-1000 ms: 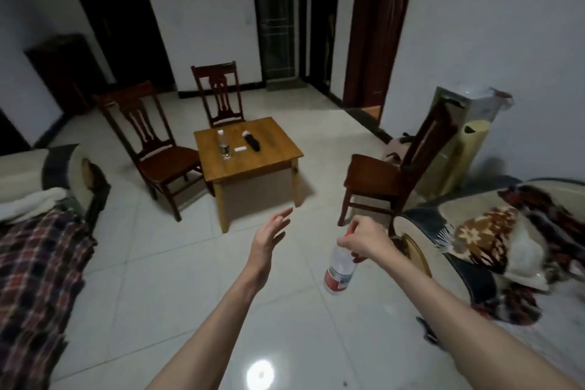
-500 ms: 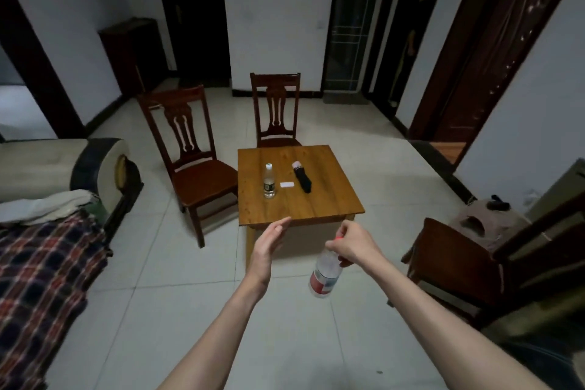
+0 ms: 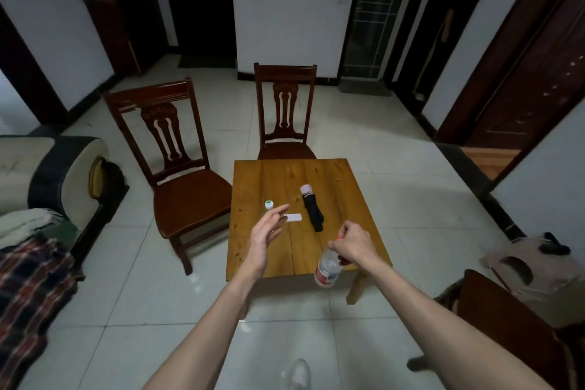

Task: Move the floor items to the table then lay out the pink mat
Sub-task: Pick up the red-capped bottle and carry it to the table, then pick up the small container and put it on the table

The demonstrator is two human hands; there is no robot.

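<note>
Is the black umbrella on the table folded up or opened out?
Folded. The black umbrella lies flat on the table as one narrow rolled bundle, no canopy spread.

This was a home, most likely a living room. A small wooden table (image 3: 304, 218) stood at the centre of the frame on a pale tiled floor (image 3: 110, 294), with 2 carved wooden chairs (image 3: 177, 168) behind it. At the left edge sat a sofa (image 3: 47, 174) draped with a plaid blanket (image 3: 28, 294). Dark wooden doors (image 3: 522, 73) lined the upper right, and a dark cabinet (image 3: 123, 28) stood upper left.
</note>
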